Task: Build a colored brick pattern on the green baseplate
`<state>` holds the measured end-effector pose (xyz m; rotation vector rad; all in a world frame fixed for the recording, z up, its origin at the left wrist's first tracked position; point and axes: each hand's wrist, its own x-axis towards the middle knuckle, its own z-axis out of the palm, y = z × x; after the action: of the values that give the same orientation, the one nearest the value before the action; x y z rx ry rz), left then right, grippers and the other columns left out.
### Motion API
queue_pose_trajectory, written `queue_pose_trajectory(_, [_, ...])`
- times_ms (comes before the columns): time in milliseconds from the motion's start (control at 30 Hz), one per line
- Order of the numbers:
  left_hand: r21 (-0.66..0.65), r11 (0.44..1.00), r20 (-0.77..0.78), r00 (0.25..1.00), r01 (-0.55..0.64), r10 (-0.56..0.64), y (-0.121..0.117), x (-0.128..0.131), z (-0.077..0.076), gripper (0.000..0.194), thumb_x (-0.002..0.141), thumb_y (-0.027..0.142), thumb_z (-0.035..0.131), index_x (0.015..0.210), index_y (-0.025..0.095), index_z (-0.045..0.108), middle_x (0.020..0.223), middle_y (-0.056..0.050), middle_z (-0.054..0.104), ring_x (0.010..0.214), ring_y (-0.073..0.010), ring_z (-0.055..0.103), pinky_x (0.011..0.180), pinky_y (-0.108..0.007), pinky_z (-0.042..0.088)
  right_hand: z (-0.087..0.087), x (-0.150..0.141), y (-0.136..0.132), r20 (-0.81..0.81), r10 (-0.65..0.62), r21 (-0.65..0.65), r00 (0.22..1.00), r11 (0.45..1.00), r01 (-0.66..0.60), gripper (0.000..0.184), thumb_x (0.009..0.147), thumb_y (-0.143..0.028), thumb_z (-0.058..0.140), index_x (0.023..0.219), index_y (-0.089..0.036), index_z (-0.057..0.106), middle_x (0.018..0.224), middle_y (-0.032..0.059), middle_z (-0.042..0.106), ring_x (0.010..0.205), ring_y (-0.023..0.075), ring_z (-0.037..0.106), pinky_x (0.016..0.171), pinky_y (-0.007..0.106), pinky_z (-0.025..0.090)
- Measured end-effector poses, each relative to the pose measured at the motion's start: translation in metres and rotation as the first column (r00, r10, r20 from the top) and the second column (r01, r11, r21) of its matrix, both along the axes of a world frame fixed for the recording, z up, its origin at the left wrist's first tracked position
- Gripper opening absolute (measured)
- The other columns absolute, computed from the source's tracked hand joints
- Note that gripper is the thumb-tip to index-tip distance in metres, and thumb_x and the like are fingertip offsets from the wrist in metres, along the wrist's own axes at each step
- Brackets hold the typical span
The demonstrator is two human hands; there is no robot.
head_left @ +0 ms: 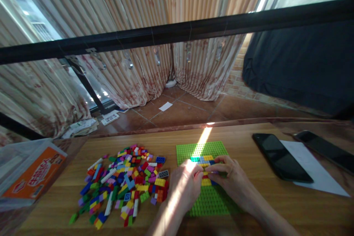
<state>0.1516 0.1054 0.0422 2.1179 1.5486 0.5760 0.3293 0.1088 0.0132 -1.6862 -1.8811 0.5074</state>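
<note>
A green studded baseplate lies on the wooden table, with a patch of building bricks in yellow, blue, teal and red built on its middle. My left hand rests over the left side of the patch, fingers curled in and thumb at the bricks; whatever is inside its grip is hidden. From the right, my right hand closes its bent fingers and thumb on bricks at the patch's right side. Both hands cover part of the patch. Sunlight falls across the left hand and the plate's far part.
Left of the plate spreads a pile of loose bricks in many colours. A clear plastic box with an orange label stands at the far left. To the right lie a black phone, white paper and another dark phone. A dark rail crosses beyond the table.
</note>
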Motion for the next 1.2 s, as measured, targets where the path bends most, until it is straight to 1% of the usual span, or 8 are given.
queue_pose_trajectory(167, [0.011,1.0,-0.031,0.999,-0.018,0.018,0.0,0.005,0.002,0.019,0.085,0.027,0.051,0.077,0.023,0.068,0.08,0.0,0.06,0.075,-0.0145,0.056,0.063,-0.024,0.034,0.003,0.0,0.002,-0.039,-0.009,-0.055,0.999,0.998,0.007,0.015,0.07,-0.024,0.067,0.079,-0.032,0.077,0.099,0.0069,0.064,0.092,0.0266,0.06,0.084,0.043,0.047])
queue_pose_trajectory(300, [0.012,1.0,-0.011,1.0,-0.012,0.012,0.0,0.007,0.001,0.017,0.085,0.025,0.051,0.076,0.023,0.066,0.081,0.0,0.06,0.077,-0.0151,0.056,0.065,-0.024,0.036,0.008,0.008,0.004,-0.28,0.019,-0.157,0.96,0.985,-0.065,0.019,0.073,-0.033,0.064,0.088,-0.028,0.076,0.097,0.0063,0.065,0.09,0.0233,0.062,0.08,0.037,0.05])
queue_pose_trajectory(400, [-0.026,0.999,-0.013,1.0,-0.02,0.02,0.001,0.008,-0.001,0.017,0.085,0.026,0.05,0.076,0.022,0.064,0.082,-0.001,0.06,0.075,-0.0151,0.056,0.063,-0.024,0.036,0.013,0.014,0.005,-0.378,0.024,-0.191,0.926,0.976,-0.103,0.023,0.078,-0.039,0.059,0.083,-0.025,0.075,0.09,0.0051,0.067,0.085,0.0211,0.063,0.078,0.034,0.05])
queue_pose_trajectory(567, [0.026,0.999,-0.056,0.998,0.041,-0.039,0.001,0.009,0.002,0.017,0.087,0.023,0.046,0.077,0.02,0.06,0.082,-0.002,0.059,0.075,-0.0161,0.054,0.063,-0.025,0.034,0.019,0.014,0.004,-0.343,0.031,-0.197,0.939,0.975,-0.104,0.023,0.08,-0.038,0.057,0.08,-0.023,0.074,0.087,0.0043,0.068,0.085,0.0207,0.062,0.081,0.034,0.047])
queue_pose_trajectory(700, [0.041,0.994,-0.115,0.989,0.097,-0.091,0.003,0.008,0.006,0.02,0.086,0.022,0.045,0.07,0.018,0.055,0.08,-0.003,0.057,0.072,-0.0154,0.051,0.06,-0.025,0.032,0.02,0.012,0.003,-0.339,0.021,-0.204,0.94,0.974,-0.095,0.023,0.08,-0.039,0.057,0.079,-0.023,0.074,0.086,0.0042,0.068,0.084,0.0206,0.062,0.08,0.033,0.047])
queue_pose_trajectory(867, [0.048,0.99,-0.108,0.986,0.129,-0.123,0.006,0.007,0.005,0.021,0.085,0.02,0.044,0.066,0.018,0.053,0.077,-0.002,0.055,0.071,-0.0144,0.05,0.059,-0.025,0.03,0.019,0.011,0.004,-0.309,0.033,-0.196,0.95,0.976,-0.097,0.022,0.079,-0.038,0.057,0.077,-0.023,0.074,0.088,0.0044,0.067,0.085,0.0203,0.062,0.079,0.032,0.046])
queue_pose_trajectory(1000, [0.04,0.992,-0.092,0.989,0.116,-0.112,0.009,0.008,0.006,0.022,0.082,0.021,0.047,0.062,0.017,0.053,0.072,-0.001,0.055,0.065,-0.0125,0.046,0.056,-0.025,0.026,0.018,0.008,0.003,-0.243,0.028,-0.186,0.97,0.98,-0.075,0.019,0.078,-0.034,0.057,0.073,-0.024,0.073,0.088,0.0039,0.066,0.084,0.0201,0.061,0.079,0.032,0.046])
queue_pose_trajectory(1200, [0.056,0.997,-0.064,0.997,0.055,-0.051,0.008,0.01,0.006,0.021,0.077,0.019,0.049,0.057,0.016,0.053,0.063,0.001,0.051,0.057,-0.01,0.04,0.052,-0.025,0.02,0.022,-0.002,0.002,-0.15,-0.046,-0.191,0.988,0.981,0.017,0.012,0.073,-0.026,0.059,0.07,-0.022,0.071,0.086,0.0043,0.064,0.084,0.0207,0.06,0.079,0.034,0.044])
